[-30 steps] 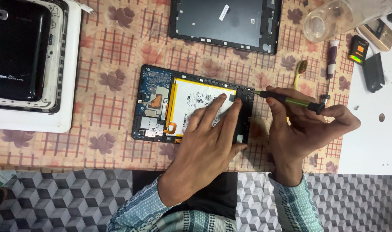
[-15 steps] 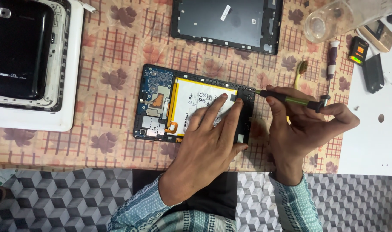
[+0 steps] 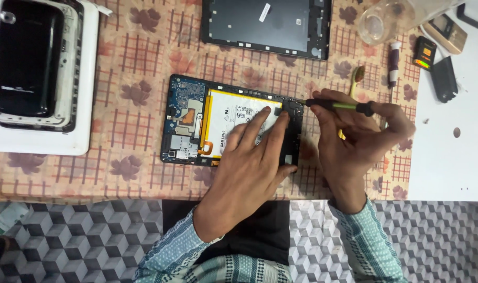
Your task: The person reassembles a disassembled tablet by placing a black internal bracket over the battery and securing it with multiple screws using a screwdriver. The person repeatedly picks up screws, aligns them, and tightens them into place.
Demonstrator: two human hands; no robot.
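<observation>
Head view looks straight down on a worktop (image 3: 144, 68) covered with a checked, flower-patterned cloth. At its middle lies an opened tablet (image 3: 186, 118), back removed, showing a blue circuit board on one side and a white battery (image 3: 233, 112) filling most of the rest. The left hand (image 3: 254, 157) lies flat on the battery, fingers spread and pressing down, gripping nothing; it covers the lower right part of the tablet. The right hand (image 3: 359, 136) is closed around a screwdriver (image 3: 338, 105) with a yellow-green shaft and black grip (held nearly level), and its tip meets the tablet's upper right corner.

Around them: the tablet's dark back cover (image 3: 265, 26) lies just beyond the tablet, inner face up. Far to the left a white tray (image 3: 89, 78) carries another opened device with a glossy black panel (image 3: 24, 57) resting in its frame. To the upper right a clear plastic jar (image 3: 391, 18) lies on its side; what it holds cannot be made out. Near it sit a small dark tube (image 3: 394, 63), a small black gadget with an orange patch (image 3: 423, 52) and a flat black piece (image 3: 444, 78), the last on a white board (image 3: 454, 152) covering the worktop's right end. A yellow pry tool (image 3: 356, 78) lies partly hidden behind the right hand. Patterned sleeves show at both wrists, above a cube-patterned floor (image 3: 76, 241).
</observation>
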